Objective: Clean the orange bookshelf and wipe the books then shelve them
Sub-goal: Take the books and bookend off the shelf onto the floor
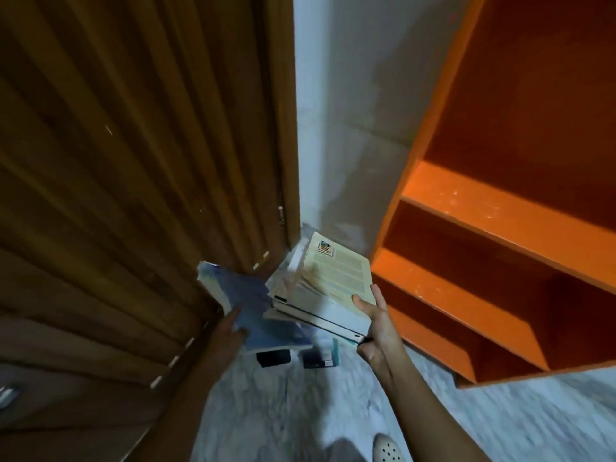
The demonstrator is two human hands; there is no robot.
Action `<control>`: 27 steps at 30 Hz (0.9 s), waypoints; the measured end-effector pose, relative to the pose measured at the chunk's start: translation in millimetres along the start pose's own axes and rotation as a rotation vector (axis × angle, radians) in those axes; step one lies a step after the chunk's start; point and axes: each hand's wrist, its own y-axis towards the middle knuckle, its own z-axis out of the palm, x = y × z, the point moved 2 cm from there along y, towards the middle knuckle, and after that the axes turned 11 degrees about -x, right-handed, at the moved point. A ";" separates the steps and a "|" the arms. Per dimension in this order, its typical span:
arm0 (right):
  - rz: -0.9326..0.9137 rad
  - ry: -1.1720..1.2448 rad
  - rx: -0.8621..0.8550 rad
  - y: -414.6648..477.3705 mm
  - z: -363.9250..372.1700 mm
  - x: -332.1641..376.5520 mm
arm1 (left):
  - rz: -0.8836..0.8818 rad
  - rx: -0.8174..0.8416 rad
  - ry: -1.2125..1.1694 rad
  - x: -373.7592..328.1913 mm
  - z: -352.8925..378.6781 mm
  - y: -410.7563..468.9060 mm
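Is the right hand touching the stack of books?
Touching. In the head view the right hand grips the stack of books at its corner, thumb on top.

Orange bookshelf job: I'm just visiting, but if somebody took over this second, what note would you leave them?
Left hand grips a blue book by its lower edge.
Right hand holds a stack of books, cream one on top, beside the orange bookshelf.
Small dark items lie on the floor below.
Done: the shelves in view hold no books.
One board shows pale specks, so cleaning looks unfinished; no cloth in view.
Left: wipe shelves and books, then shelve them.
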 end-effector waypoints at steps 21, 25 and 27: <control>-0.070 -0.189 0.086 418.5 -148.5 -232.7 | 0.347 -0.311 -0.124 222.9 100.2 178.0; -0.165 -0.292 0.126 458.6 -188.2 -285.5 | 0.452 -0.297 -0.100 239.3 126.1 195.1; -0.205 -0.310 0.114 469.0 -202.9 -302.6 | 0.453 -0.276 -0.164 243.9 137.6 200.4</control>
